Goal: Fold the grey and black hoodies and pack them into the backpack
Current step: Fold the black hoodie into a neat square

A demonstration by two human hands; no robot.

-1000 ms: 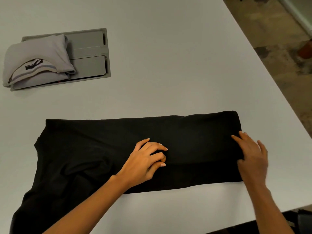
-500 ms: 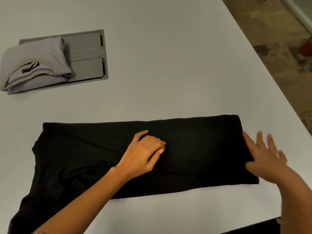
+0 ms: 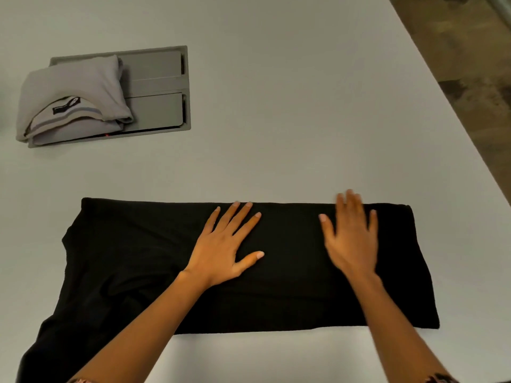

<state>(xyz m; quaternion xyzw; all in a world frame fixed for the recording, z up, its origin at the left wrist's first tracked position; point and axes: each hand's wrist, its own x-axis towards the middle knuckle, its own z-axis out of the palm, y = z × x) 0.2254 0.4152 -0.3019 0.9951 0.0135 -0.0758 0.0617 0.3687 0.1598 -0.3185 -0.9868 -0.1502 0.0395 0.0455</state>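
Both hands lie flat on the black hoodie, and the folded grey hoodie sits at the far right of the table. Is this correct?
Not quite: the head view shows the grey hoodie at the far left of the table. The left hand and right hand do lie flat on the black hoodie.

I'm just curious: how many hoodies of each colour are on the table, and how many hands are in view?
Grey hoodie: 1
Black hoodie: 1
Hands: 2 (left hand, right hand), both flat-fingered over the black one
Total: 2 hoodies and 2 hands, 4 in all
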